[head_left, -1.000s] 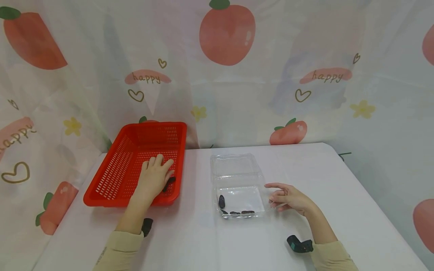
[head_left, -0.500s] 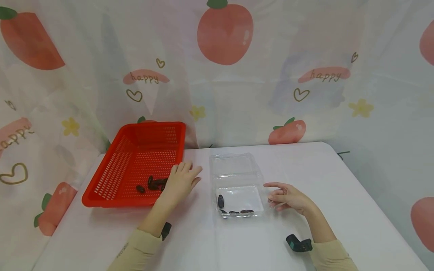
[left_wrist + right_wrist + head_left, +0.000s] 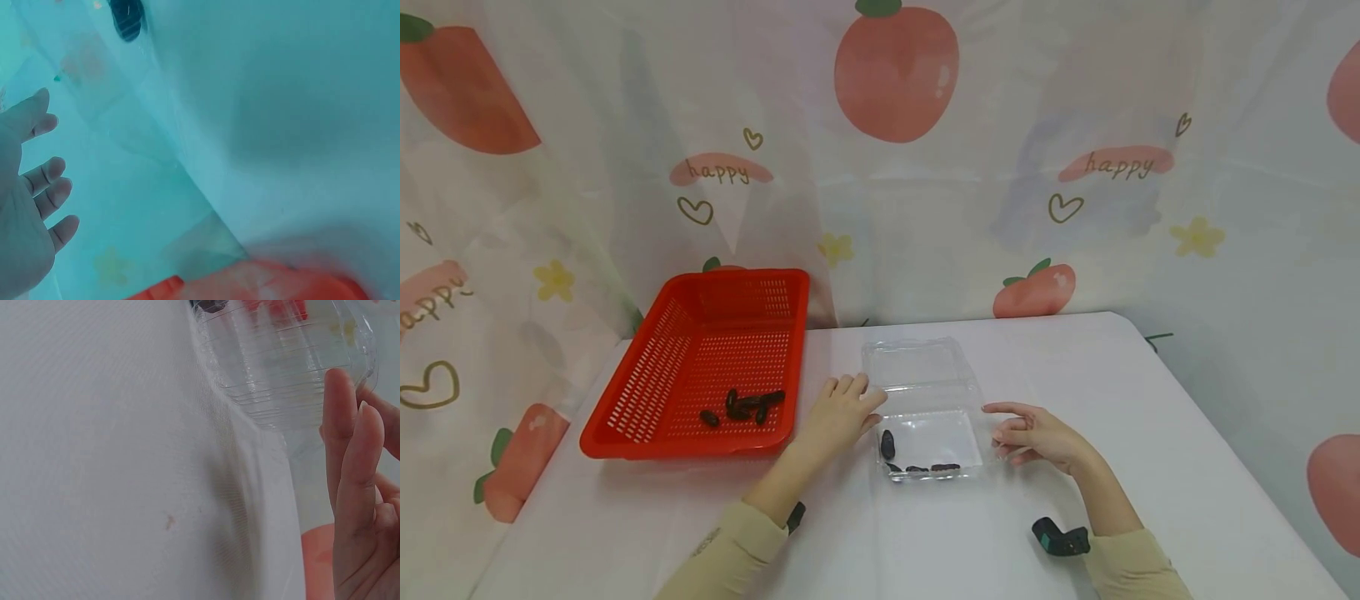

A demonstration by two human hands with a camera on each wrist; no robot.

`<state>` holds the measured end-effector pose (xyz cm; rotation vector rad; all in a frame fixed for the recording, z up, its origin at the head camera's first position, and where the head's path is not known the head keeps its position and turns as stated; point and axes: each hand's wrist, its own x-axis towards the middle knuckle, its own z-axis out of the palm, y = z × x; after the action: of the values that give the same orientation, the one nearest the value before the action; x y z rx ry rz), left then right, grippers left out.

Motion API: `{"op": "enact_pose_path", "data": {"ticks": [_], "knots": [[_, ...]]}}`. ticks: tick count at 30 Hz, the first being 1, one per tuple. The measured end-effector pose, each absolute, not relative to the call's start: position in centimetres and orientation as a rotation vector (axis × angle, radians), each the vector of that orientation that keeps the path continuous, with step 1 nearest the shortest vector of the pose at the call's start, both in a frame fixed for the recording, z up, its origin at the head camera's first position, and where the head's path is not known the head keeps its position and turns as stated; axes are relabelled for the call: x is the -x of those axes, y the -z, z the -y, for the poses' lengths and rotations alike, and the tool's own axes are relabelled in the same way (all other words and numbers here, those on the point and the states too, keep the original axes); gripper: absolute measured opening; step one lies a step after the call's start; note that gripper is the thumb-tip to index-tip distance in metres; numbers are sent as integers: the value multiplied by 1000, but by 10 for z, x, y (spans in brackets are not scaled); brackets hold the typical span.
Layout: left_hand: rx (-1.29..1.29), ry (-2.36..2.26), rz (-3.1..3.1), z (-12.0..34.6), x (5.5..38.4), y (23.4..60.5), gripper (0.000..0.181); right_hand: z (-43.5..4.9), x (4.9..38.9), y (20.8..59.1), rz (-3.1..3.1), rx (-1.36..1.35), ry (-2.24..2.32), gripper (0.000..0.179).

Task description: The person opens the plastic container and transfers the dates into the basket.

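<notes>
A clear plastic clamshell box (image 3: 937, 433) lies with its lid folded back. It holds several dark oval pieces (image 3: 888, 445), which look like dried dates. My left hand (image 3: 835, 415) hovers at the box's left side, fingers loosely bent; the left wrist view shows the palm side of this hand (image 3: 28, 219) with nothing visible in it. My right hand (image 3: 1037, 435) is at the box's right side, index finger extended along it. The right wrist view has its fingers (image 3: 355, 469) nearly straight, overlapping the clear wall (image 3: 275, 375); whether they press on it is unclear.
A red perforated basket (image 3: 696, 450) stands left of the box, with several similar dark pieces (image 3: 739, 413) near its front right. Behind the white table (image 3: 947, 542) hangs a printed cloth (image 3: 940, 242). A black wrist camera (image 3: 1060, 537) sits at my right cuff.
My left hand has moved out of the red basket and rightward to the clear box, uncovering the dark pieces in the basket. My right hand has stayed at the box's side.
</notes>
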<state>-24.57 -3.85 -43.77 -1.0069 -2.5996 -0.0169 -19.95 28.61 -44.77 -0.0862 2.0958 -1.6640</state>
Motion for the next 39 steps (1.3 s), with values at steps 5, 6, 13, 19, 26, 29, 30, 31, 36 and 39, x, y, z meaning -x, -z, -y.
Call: {"op": "enact_pose_path", "data": {"ticks": [5, 6, 13, 19, 26, 29, 30, 31, 36, 39], "knots": [[1050, -21, 2566, 31, 243, 442, 22, -286, 199, 448, -2095, 77, 1666, 58], [1058, -25, 2569, 30, 243, 442, 22, -286, 199, 448, -2096, 76, 1666, 58], [1107, -78, 2613, 22, 240, 444, 23, -286, 200, 449, -2105, 88, 1663, 59], [1142, -129, 2609, 16, 240, 445, 23, -287, 200, 449, -2104, 91, 1664, 58], [1203, -199, 2600, 9, 244, 443, 30, -286, 200, 448, -2108, 79, 1656, 57], [1226, -245, 2633, 6, 246, 442, 34, -286, 200, 448, -2109, 83, 1655, 57], [1232, -255, 2647, 5, 247, 441, 35, -286, 200, 448, -2109, 84, 1655, 57], [1239, -266, 2661, 4, 247, 440, 37, -286, 200, 448, -2109, 85, 1655, 57], [1263, -310, 2735, -2, 248, 436, 47, -286, 200, 448, -2113, 87, 1653, 57], [1261, -345, 2794, -7, 248, 435, 55, -286, 200, 448, -2114, 88, 1652, 57]]}}
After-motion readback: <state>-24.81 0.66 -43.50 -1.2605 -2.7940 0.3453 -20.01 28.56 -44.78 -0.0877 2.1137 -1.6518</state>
